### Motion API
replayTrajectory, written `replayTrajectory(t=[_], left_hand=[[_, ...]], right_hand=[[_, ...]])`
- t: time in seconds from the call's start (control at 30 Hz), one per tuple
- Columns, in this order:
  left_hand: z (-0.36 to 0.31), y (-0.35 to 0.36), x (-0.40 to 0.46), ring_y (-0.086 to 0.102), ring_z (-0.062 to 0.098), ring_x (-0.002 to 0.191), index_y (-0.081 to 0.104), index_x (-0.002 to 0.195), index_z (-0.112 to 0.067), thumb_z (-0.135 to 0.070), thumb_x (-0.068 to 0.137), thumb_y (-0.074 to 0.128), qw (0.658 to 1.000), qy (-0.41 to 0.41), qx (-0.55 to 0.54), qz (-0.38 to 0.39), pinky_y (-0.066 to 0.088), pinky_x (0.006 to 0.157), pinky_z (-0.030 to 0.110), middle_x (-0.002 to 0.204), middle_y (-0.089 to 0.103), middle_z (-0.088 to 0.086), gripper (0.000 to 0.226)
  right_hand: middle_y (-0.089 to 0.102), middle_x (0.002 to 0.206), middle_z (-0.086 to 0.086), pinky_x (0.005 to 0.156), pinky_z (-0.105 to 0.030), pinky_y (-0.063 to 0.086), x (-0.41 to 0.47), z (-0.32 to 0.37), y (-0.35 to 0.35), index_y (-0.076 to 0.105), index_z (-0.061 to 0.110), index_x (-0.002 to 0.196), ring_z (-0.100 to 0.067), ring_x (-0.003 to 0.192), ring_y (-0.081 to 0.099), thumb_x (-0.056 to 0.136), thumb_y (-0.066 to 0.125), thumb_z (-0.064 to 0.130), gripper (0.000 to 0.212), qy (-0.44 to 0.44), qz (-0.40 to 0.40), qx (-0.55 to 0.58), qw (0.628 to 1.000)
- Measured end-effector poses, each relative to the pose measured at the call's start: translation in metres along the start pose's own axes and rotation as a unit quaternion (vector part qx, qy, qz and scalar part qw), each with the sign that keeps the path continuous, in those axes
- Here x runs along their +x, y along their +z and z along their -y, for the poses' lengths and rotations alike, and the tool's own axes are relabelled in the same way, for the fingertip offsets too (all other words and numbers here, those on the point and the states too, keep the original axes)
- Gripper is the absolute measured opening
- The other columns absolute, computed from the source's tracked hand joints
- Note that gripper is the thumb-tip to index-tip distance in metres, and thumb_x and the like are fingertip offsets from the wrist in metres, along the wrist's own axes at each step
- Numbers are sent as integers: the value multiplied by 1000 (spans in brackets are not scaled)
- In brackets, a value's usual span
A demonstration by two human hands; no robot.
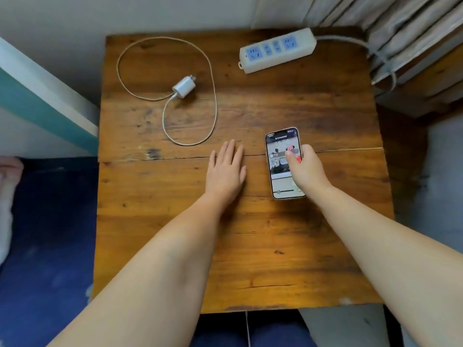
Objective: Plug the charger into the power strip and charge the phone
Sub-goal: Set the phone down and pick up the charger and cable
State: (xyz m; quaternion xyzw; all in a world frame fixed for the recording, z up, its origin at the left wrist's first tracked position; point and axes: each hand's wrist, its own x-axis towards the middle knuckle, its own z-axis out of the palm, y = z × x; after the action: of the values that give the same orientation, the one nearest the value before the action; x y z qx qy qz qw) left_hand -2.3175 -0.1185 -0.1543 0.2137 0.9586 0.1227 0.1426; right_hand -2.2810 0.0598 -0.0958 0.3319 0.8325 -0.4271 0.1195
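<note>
A phone [278,156] with its screen lit lies on the wooden table [250,246], right of centre. My right hand [305,169] grips it, thumb across the screen and fingers around its right edge. My left hand [226,169] rests flat on the table just left of the phone, fingers spread, holding nothing. A white charger plug [184,86] lies at the table's far left with its white cable [213,96] looped around it. A white power strip [276,50] with blue sockets lies at the far right edge, with nothing plugged in.
The strip's grey cord [370,50] runs off right toward a curtain [400,28]. A bed edge with a teal stripe [37,96] borders the table's left. Dark blue fabric [50,234] lies below left.
</note>
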Motion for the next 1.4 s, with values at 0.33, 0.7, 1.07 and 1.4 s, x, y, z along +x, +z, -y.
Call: replayTrajectory(t=[0.33, 0.7, 1.07, 1.4], left_hand=[[6, 24, -3, 9, 20, 146, 17, 147, -19, -40, 94, 21, 999, 3, 28, -29, 4, 117, 44, 158, 16, 6, 58], [1, 17, -5, 2, 21, 146, 8, 148, -20, -40, 95, 22, 999, -2, 41, 22, -3, 116, 43, 159, 7, 6, 58], [39, -62, 30, 59, 29, 97, 60, 112, -11, -15, 85, 51, 990, -13, -44, -131, 44, 83, 39, 104, 65, 9, 28], [179, -116, 110, 53, 31, 108, 59, 117, -10, -19, 90, 50, 983, -129, 14, -128, 43, 90, 45, 115, 61, 13, 30]], right_hand=[[55, 91, 1, 37, -11, 36, 14, -18, 4, 48, 15, 100, -2, 66, 49, 96, 45, 34, 20, -16, 2, -71, 997], [61, 84, -5, 45, -27, 34, 38, -6, -24, 59, 10, 98, -23, 69, 54, 90, 32, 62, 58, -84, 82, -492, 863], [61, 94, -8, 60, -31, 40, 106, 164, 10, 62, 12, 113, -26, 81, 57, 93, 53, 23, 25, -181, 50, -554, 811], [42, 143, -7, 103, -47, 29, 133, 196, 127, 46, 23, 134, -29, 132, 35, 87, 56, 19, 48, -477, 108, -385, 783]])
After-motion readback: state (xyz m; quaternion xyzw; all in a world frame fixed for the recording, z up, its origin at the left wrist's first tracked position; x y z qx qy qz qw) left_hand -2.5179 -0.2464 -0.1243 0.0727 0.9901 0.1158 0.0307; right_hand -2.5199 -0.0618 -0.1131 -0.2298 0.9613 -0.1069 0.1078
